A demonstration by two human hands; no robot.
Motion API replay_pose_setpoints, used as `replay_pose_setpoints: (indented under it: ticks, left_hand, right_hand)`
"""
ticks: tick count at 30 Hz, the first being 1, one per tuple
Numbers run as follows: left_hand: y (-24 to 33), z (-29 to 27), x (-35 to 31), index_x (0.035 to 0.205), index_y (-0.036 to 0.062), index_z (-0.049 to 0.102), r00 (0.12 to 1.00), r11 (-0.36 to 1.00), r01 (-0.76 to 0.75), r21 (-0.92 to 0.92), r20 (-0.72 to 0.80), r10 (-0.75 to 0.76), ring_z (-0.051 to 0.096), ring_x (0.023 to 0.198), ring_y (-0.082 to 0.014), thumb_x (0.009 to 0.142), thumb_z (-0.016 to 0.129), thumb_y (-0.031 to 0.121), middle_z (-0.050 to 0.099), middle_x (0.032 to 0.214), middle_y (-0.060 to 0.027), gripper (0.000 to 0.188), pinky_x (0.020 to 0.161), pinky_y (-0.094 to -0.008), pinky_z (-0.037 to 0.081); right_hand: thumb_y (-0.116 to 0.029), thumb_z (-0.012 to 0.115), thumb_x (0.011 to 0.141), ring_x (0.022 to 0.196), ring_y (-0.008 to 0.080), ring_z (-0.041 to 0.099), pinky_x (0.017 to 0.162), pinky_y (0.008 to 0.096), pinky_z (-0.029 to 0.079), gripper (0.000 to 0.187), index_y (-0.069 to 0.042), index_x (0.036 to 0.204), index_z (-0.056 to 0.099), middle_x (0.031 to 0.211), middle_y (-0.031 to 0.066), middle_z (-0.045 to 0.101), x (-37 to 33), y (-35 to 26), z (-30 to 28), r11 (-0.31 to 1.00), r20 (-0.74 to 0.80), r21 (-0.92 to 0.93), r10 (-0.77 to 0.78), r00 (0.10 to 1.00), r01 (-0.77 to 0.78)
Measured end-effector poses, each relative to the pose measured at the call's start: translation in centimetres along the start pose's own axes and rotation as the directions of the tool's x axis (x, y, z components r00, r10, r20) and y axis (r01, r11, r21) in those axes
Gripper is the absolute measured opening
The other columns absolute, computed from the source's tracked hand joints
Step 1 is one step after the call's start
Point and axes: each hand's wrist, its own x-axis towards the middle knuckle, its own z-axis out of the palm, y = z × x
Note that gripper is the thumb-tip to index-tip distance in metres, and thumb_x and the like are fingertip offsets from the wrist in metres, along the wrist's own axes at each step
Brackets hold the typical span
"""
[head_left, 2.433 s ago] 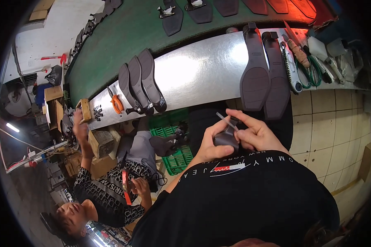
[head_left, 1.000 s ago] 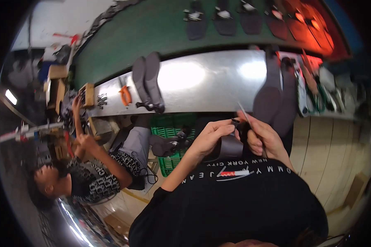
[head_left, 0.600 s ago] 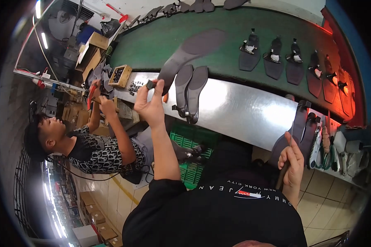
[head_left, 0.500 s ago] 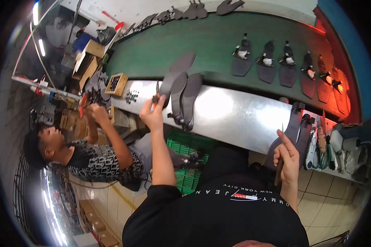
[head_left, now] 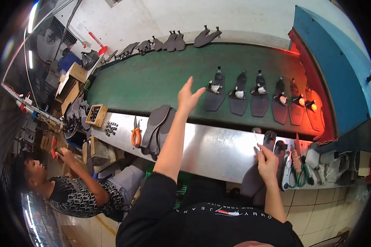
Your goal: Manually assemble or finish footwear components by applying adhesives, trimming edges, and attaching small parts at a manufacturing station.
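Head view shows six dark square-toed sandals [head_left: 238,108] with white wads [head_left: 238,94] already lined up on the flat green belt [head_left: 144,82], dark-grey soles [head_left: 156,119] without visible wads on the silver metal ledge [head_left: 208,144], the left hand [head_left: 187,99] spread and seemingly empty, the right hand [head_left: 268,164] pinching a slim pale tool [head_left: 257,142].

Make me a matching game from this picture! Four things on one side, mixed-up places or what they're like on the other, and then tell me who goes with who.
Things:
1. Pliers
2. Left hand
3. Right hand
4. Row of sandals

Mixed up:
A. Gripping a slim tool
B. Lined up on the green belt
C. Lying on the metal shelf
D. Open, nothing seen in it

Pairs: 1-C, 2-D, 3-A, 4-B
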Motion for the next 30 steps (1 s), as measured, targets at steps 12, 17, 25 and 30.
replay_pose_setpoints:
  ticks: [12,17,25,30]
  left_hand:
    - [-3.8,7.8,1.5,0.095,0.0108,0.072,0.998,0.997,-0.011,0.08,0.069,0.006,0.048,0.124,-0.0385,0.074,0.075,0.037,0.06,0.122,-0.0218,0.034,0.105,-0.0429,0.036]
    - [-4.2,9.5,-1.1,0.104,0.017,0.072,0.999,0.958,-0.042,0.283,-0.021,0.05,0.051,0.116,-0.0376,0.073,0.076,0.029,0.055,0.125,-0.0198,0.033,0.096,-0.0416,0.042]
    - [4.1,4.2,-2.9,0.104,0.006,0.07,0.997,0.873,-0.01,-0.487,-0.075,-0.031,0.061,0.08,-0.0149,0.074,0.074,0.004,0.063,0.094,-0.0066,0.03,0.073,-0.027,0.05]
    - [10.9,-1.2,-14.3,0.109,0.0008,0.066,0.85,0.491,0.507,-0.709,0.507,-0.145,0.06,0.08,-0.0073,0.076,0.071,-0.006,0.068,0.095,-0.0036,0.034,0.073,-0.0218,0.048]
  right_hand:
    - [-0.003,0.061,0.082,0.077,0.0309,0.056,0.07,0.04,0.045,0.032,-0.006,0.113,0.064,0.082,0.0124,0.054,0.4,-1.0,-2.4,0.868,-0.045,-0.469,-0.206,0.978,0.162]
    - [-0.008,0.065,0.08,0.086,0.0312,0.054,0.075,0.0419,0.045,0.036,-0.01,0.116,0.063,0.089,0.0114,0.053,-0.6,-1.7,-1.9,0.834,0.025,-0.513,-0.223,0.974,0.204]
    - [-0.013,0.068,0.078,0.086,0.0322,0.054,0.077,0.0409,0.044,0.033,-0.007,0.11,0.064,0.092,0.0122,0.056,-1.5,-2.9,-2.6,0.812,0.025,-0.515,-0.307,0.952,0.275]
    - [-0.024,0.068,0.087,0.101,0.0169,0.056,0.085,0.0315,0.043,0.035,-0.004,0.111,0.054,0.105,0.007,0.058,-0.6,-4.6,-2.5,0.721,0.101,0.693,-0.098,0.99,0.001]
